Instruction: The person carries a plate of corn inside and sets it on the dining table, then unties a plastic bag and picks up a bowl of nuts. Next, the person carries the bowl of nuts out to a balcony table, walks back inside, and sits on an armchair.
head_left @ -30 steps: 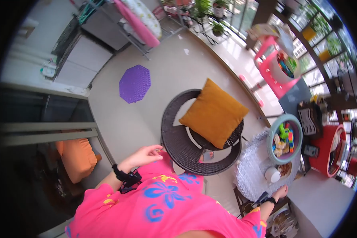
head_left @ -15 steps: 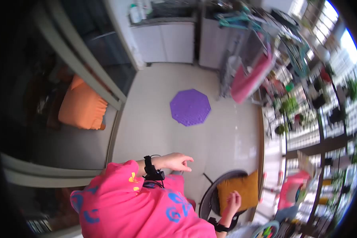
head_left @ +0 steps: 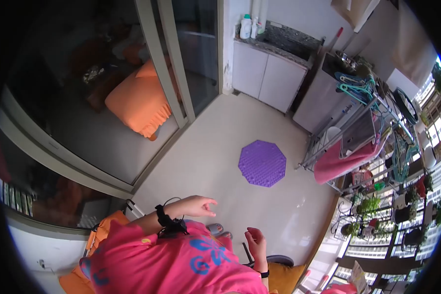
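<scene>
My left hand hangs in front of the pink shirt, thumb and fingers apart, holding nothing. A black strap with a small device is on that wrist. To its right, my right hand is raised with its fingers loosely bent and apart, and nothing shows in it. It is nearest to the dark chair and the mustard cushion at the bottom. A purple octagonal mat lies flat on the floor ahead of both hands, touched by neither.
Sliding glass doors stand at the left, with an orange-covered seat behind them. A white cabinet with a sink is at the back. A drying rack with a pink cloth and potted plants line the right.
The view has swung away from the table and chair toward the doors and cabinet. My right hand has left the table's edge and come up in front of me, nearer my left hand.
</scene>
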A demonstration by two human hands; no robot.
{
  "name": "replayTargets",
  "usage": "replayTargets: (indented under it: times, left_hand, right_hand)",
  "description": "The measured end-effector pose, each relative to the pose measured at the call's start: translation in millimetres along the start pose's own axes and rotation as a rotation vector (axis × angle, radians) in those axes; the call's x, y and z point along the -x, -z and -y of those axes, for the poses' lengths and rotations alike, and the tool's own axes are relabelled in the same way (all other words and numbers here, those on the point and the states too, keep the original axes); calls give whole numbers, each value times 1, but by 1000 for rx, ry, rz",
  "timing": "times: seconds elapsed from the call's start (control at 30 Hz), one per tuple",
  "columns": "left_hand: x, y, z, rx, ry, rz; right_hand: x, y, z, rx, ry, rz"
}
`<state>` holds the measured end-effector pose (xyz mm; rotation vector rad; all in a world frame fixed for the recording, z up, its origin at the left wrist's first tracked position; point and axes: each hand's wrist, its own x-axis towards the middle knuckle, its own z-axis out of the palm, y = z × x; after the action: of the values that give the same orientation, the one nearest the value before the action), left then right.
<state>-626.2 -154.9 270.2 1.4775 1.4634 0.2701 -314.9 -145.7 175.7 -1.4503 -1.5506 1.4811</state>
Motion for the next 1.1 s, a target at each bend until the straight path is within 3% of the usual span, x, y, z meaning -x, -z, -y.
replayTargets:
  times: [0.23, 0.53, 0.67, 0.77, 0.87, 0.97, 1.1]
  left_hand:
    - [20, 13, 5, 78, 45, -92]
    - [63, 64, 57, 102, 85, -206]
    - [79, 109, 113, 111, 70, -218]
    - [102, 151, 160, 15, 51, -354]
    - [137, 183, 204, 125, 124, -478]
    - [164, 213, 248, 140, 195, -609]
    - [195, 242, 282, 190, 351, -716]
  right_hand:
    - [-66, -1, 32, 145, 211, 21]
    - [-110, -67, 60, 260, 149, 215]
    - [-145, -137, 65, 348, 164, 361]
    - [-176, -208, 90, 409, 282, 494]
    - [-208, -300, 129, 370, 319, 609]
    - [-234, -389, 183, 409, 495, 793]
    - [-269, -475, 229, 418, 474, 972]
